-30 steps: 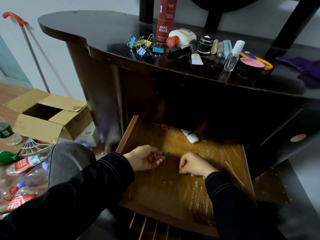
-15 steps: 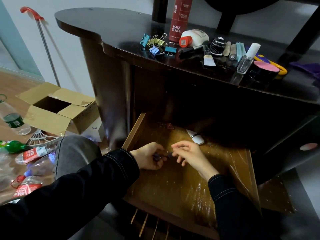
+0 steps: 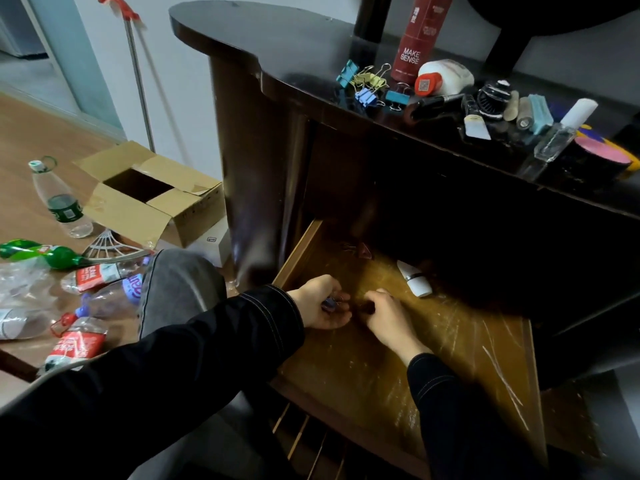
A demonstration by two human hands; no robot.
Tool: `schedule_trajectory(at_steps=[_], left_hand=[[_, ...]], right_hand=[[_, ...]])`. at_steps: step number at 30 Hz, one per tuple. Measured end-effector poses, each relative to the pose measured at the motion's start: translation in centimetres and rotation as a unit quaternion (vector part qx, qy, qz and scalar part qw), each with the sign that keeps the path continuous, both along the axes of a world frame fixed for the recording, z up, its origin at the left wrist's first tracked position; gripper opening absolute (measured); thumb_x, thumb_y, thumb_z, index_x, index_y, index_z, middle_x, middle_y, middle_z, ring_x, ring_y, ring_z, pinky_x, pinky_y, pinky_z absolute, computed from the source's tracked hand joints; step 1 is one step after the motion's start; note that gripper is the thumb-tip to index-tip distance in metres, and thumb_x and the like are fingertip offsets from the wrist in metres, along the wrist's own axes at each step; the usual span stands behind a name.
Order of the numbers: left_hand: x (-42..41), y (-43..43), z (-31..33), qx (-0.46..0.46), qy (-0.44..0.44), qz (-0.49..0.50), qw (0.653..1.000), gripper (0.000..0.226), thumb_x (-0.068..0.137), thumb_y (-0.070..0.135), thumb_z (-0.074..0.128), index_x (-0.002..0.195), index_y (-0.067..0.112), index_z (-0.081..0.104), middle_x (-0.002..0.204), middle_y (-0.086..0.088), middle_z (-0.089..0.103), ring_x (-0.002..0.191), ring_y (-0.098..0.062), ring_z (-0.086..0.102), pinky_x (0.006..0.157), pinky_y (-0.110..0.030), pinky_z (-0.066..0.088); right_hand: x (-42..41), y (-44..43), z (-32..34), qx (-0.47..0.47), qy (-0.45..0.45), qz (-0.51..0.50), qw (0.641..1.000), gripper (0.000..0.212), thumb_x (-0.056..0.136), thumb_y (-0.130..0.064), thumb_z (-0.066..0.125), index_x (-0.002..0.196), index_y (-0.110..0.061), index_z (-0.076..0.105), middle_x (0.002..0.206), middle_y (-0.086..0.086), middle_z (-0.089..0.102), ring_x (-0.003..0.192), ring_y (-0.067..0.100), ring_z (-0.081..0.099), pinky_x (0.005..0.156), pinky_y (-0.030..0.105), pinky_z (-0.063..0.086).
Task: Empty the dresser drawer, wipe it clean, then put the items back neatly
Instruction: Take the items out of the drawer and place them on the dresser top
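Dark glossy wooden dresser fills the upper right, w/ its scratched light-brown wooden drawer pulled out low at centre. Open brown cardboard box sits on the floor to the left, just beside the dresser's side panel, and a scatter of empty plastic bottles lies further left. Both black-sleeved arms reach into the drawer's front-left part. Left hand is palm-up on the drawer floor, fingers curled round a small blue metal binder clip. Right hand is knuckles-up just beside it, nearly touching, fingers curled down twd the wood; can't tell whether it pinches anything, since the tips are hidden. On the dresser top stand a tall red cylinder printed MAKE SENSE and, touching its base, a white bottle with an orange cap lying on its side. Small white tube w/ a dark band lies inside the drawer, behind the right hand and apart from it. Bunch of teal, yellow and blue binder clips sits on the top, left of the red cylinder. One small red binder clip rests at the drawer's back, in shadow.
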State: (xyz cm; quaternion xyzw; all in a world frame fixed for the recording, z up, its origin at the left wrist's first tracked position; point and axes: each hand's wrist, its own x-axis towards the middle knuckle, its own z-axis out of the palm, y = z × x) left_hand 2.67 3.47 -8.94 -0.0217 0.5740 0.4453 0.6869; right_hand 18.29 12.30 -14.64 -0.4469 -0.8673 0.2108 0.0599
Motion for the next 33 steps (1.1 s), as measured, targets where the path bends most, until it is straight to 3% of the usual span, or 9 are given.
schedule_trajectory(at_steps=[5, 7, 9, 10, 12, 18, 25, 29, 33], left_hand=[[0.0, -0.2, 0.1, 0.009, 0.003, 0.032, 0.999, 0.017, 0.098, 0.019, 0.053, 0.097, 0.004, 0.062, 0.106, -0.016, 0.054, 0.086, -0.031, 0.06, 0.072, -0.037, 0.058], [-0.9, -0.9, 0.5, 0.006, -0.118, 0.16, 0.98, 0.023, 0.093, 0.023, 0.065, 0.107, 0.006, 0.059, 0.106, -0.011, 0.058, 0.092, -0.025, 0.062, 0.078, -0.027, 0.055], [-0.2, -1.3, 0.7, 0.069, -0.033, 0.084, 0.994, 0.047, 0.083, 0.031, 0.077, 0.12, 0.013, 0.057, 0.108, -0.001, 0.06, 0.094, -0.014, 0.06, 0.074, -0.023, 0.051], [-0.2, -1.2, 0.7, 0.057, -0.103, 0.108, 0.987, 0.047, 0.083, 0.029, 0.077, 0.122, 0.013, 0.055, 0.111, -0.002, 0.059, 0.094, -0.015, 0.059, 0.068, -0.021, 0.051], [-0.2, -0.8, 0.8, 0.061, -0.089, 0.037, 0.993, 0.024, 0.091, 0.02, 0.065, 0.108, 0.007, 0.053, 0.103, -0.007, 0.056, 0.083, -0.018, 0.057, 0.051, -0.02, 0.051], [0.1, -0.3, 1.3, 0.087, -0.071, -0.027, 0.993, 0.011, 0.099, 0.013, 0.047, 0.091, 0.006, 0.051, 0.076, -0.004, 0.05, 0.056, -0.008, 0.041, 0.037, -0.014, 0.031], [0.1, 0.1, 1.1, 0.085, -0.063, -0.008, 0.994, 0.015, 0.099, 0.014, 0.049, 0.089, 0.004, 0.057, 0.075, -0.006, 0.054, 0.054, -0.01, 0.044, 0.038, -0.015, 0.032], [0.1, 0.0, 1.2, 0.092, -0.065, -0.002, 0.994, 0.011, 0.097, 0.012, 0.05, 0.092, 0.004, 0.055, 0.075, -0.007, 0.055, 0.055, -0.012, 0.045, 0.037, -0.016, 0.033], [0.2, 0.1, 1.3, 0.102, -0.075, -0.008, 0.992, 0.012, 0.098, 0.013, 0.05, 0.102, 0.002, 0.053, 0.08, -0.011, 0.057, 0.056, -0.015, 0.051, 0.037, -0.018, 0.04]], right_hand=[[1.0, -0.6, 2.3, -0.207, 0.224, -0.079, 0.949, 0.002, 0.092, -0.019, 0.073, 0.09, -0.021, 0.074, 0.085, -0.003, 0.072, 0.071, 0.009, 0.067, 0.054, 0.02, 0.05], [1.1, -1.2, 3.6, -0.278, 0.3, -0.07, 0.91, 0.002, 0.089, -0.024, 0.076, 0.09, -0.023, 0.078, 0.086, 0.001, 0.076, 0.07, 0.009, 0.069, 0.055, 0.02, 0.052], [1.1, -1.6, 4.2, -0.294, 0.318, -0.051, 0.9, 0.007, 0.09, -0.025, 0.076, 0.096, -0.026, 0.079, 0.09, 0.0, 0.077, 0.073, 0.011, 0.071, 0.057, 0.021, 0.054], [1.1, -1.7, 4.2, -0.283, 0.32, -0.052, 0.903, 0.009, 0.092, -0.025, 0.074, 0.099, -0.028, 0.079, 0.093, -0.001, 0.077, 0.076, 0.011, 0.071, 0.058, 0.021, 0.054], [1.3, -1.1, 3.9, -0.232, 0.327, -0.104, 0.91, 0.011, 0.095, -0.022, 0.069, 0.1, -0.027, 0.077, 0.096, -0.001, 0.076, 0.081, 0.01, 0.071, 0.058, 0.021, 0.055], [2.3, 3.6, 3.3, 0.034, 0.0, -0.259, 0.965, 0.034, 0.1, -0.041, 0.056, 0.109, -0.013, 0.073, 0.097, 0.009, 0.073, 0.087, 0.027, 0.066, 0.079, 0.038, 0.056], [0.8, 6.3, 3.7, -0.031, -0.186, -0.254, 0.949, 0.053, 0.103, -0.057, 0.035, 0.132, -0.022, 0.063, 0.128, 0.005, 0.065, 0.121, 0.026, 0.06, 0.101, 0.03, 0.044], [2.1, 5.7, 5.0, -0.135, -0.033, -0.291, 0.946, 0.05, 0.094, -0.057, 0.056, 0.125, -0.02, 0.067, 0.125, 0.004, 0.067, 0.118, 0.027, 0.06, 0.096, 0.031, 0.043], [5.2, 2.0, 5.4, -0.205, 0.215, -0.323, 0.898, 0.025, 0.095, -0.029, 0.062, 0.107, -0.008, 0.069, 0.074, 0.006, 0.073, 0.061, 0.014, 0.063, 0.052, 0.023, 0.047]])
